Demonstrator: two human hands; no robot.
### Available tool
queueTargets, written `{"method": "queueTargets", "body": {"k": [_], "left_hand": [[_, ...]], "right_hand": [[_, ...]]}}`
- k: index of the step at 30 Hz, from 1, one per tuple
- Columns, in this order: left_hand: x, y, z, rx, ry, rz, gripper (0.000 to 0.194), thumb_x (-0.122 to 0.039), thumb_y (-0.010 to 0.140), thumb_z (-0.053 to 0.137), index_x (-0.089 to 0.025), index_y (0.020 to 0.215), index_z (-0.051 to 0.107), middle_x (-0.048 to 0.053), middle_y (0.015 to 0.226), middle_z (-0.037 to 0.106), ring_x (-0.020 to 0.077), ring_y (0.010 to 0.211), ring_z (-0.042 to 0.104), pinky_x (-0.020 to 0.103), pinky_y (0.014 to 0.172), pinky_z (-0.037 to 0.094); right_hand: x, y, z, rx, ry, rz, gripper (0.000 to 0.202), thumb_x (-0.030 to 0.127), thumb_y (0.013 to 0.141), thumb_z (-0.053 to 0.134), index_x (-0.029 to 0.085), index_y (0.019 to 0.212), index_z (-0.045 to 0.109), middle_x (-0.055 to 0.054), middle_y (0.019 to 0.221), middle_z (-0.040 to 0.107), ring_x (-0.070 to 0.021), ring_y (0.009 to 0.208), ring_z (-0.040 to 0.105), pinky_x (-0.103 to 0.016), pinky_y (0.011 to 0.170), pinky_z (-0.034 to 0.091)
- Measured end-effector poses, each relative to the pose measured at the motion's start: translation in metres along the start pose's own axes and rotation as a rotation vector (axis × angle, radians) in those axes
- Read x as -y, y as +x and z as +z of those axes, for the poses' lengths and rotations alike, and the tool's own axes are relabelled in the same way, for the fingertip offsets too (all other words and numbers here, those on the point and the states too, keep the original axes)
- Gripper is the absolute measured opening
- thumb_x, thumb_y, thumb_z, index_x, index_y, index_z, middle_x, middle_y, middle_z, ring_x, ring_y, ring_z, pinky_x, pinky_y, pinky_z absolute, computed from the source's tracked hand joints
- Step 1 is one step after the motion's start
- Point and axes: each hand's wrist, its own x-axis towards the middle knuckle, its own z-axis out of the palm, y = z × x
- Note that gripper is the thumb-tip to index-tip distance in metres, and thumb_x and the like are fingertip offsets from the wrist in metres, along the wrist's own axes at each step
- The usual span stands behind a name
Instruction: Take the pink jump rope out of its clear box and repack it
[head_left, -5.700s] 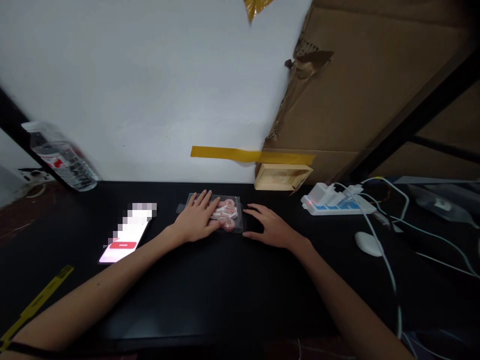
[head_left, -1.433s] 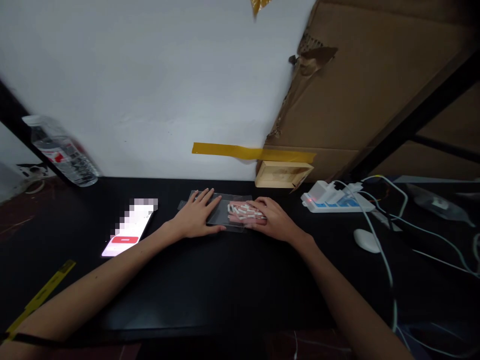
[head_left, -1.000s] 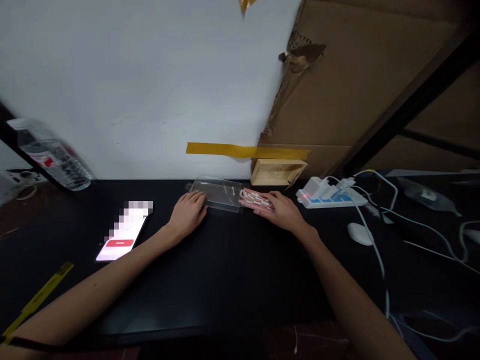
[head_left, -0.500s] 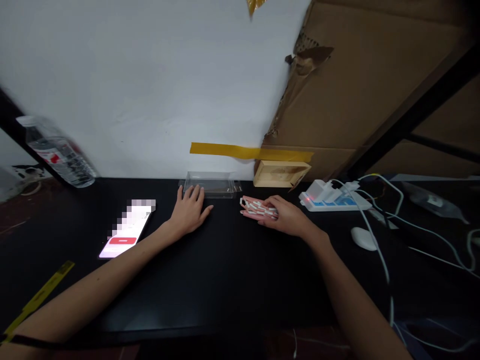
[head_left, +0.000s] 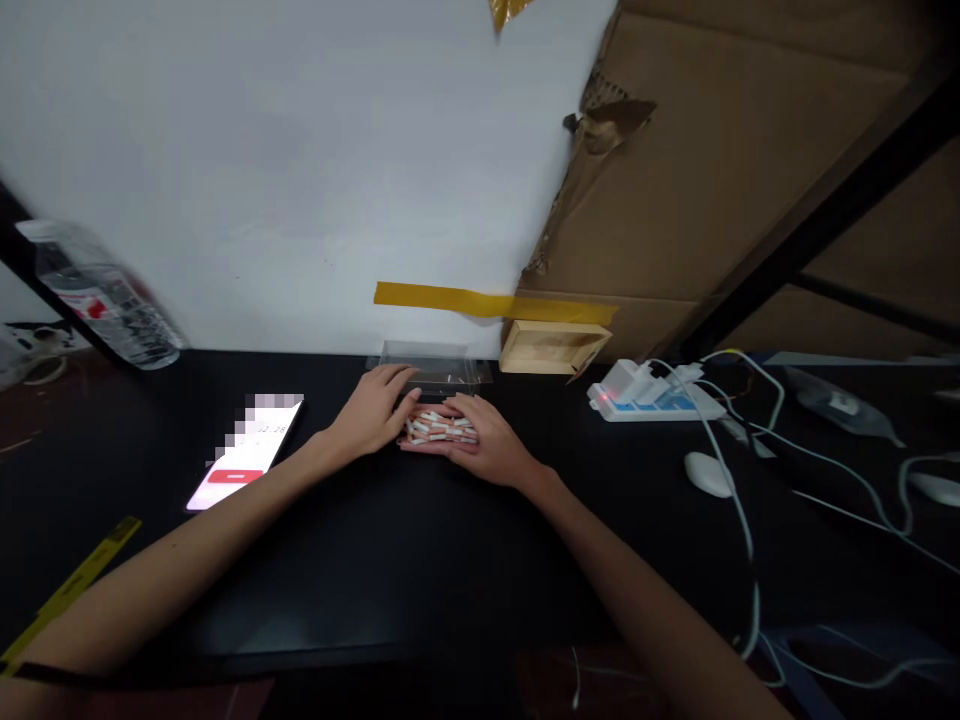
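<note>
A shallow pink tray (head_left: 427, 448) holding several small white-and-pink pieces (head_left: 442, 428) lies on the black table in front of me. My right hand (head_left: 491, 440) grips its right end, thumb along the near side and fingers over the far side. At the tray's left end is my left hand (head_left: 373, 408), fingers stretched apart from the thumb. Its thumb is close to the tray; contact is unclear. Just behind both hands, a clear plastic box (head_left: 431, 355) stands against the wall, its front partly hidden by my left fingers.
A lit phone (head_left: 241, 458) lies to the left, with a plastic bottle (head_left: 105, 300) behind it. An open cardboard box lid (head_left: 555, 348) stands by the wall. To the right are a power strip (head_left: 652, 405), loose cables (head_left: 739, 500) and a white mouse (head_left: 707, 475).
My right hand has brought the pink tray leftward, in front of the clear box. My left hand has shifted slightly, its thumb now by the tray's left end.
</note>
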Motion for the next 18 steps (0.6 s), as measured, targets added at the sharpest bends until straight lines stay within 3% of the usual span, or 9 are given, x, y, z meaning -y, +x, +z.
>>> {"method": "queueTargets", "body": {"k": [3,10,18], "left_hand": [[-0.015,-0.006,-0.002,0.095,-0.051,0.076,0.042,-0.040,0.101,0.039,-0.016,0.133,0.054,0.013,0.132,0.061,0.0278,0.122,0.056,0.047,0.104,0.044],[-0.015,-0.020,0.013,0.314,-0.015,0.113,0.062,-0.051,0.098,0.046,-0.010,0.144,0.041,0.021,0.143,0.050,0.0348,0.133,0.048,0.051,0.110,0.038],[0.004,-0.015,0.006,0.413,-0.063,0.146,0.055,-0.047,0.101,0.041,-0.013,0.145,0.041,0.018,0.148,0.049,0.0296,0.136,0.047,0.045,0.112,0.038]], "right_hand": [[-0.008,-0.007,-0.011,-0.032,0.068,0.019,0.062,0.049,0.092,0.060,0.020,0.145,0.046,-0.016,0.143,0.055,-0.0329,0.135,0.049,-0.056,0.112,0.040],[-0.037,-0.020,-0.045,0.217,0.068,0.069,0.096,0.062,0.080,0.070,0.020,0.156,0.030,-0.017,0.162,0.030,-0.0354,0.148,0.030,-0.057,0.118,0.030],[-0.037,-0.019,-0.060,0.280,0.134,0.141,0.096,0.060,0.072,0.078,0.027,0.153,0.038,-0.011,0.154,0.046,-0.0330,0.140,0.045,-0.053,0.116,0.036]]}}
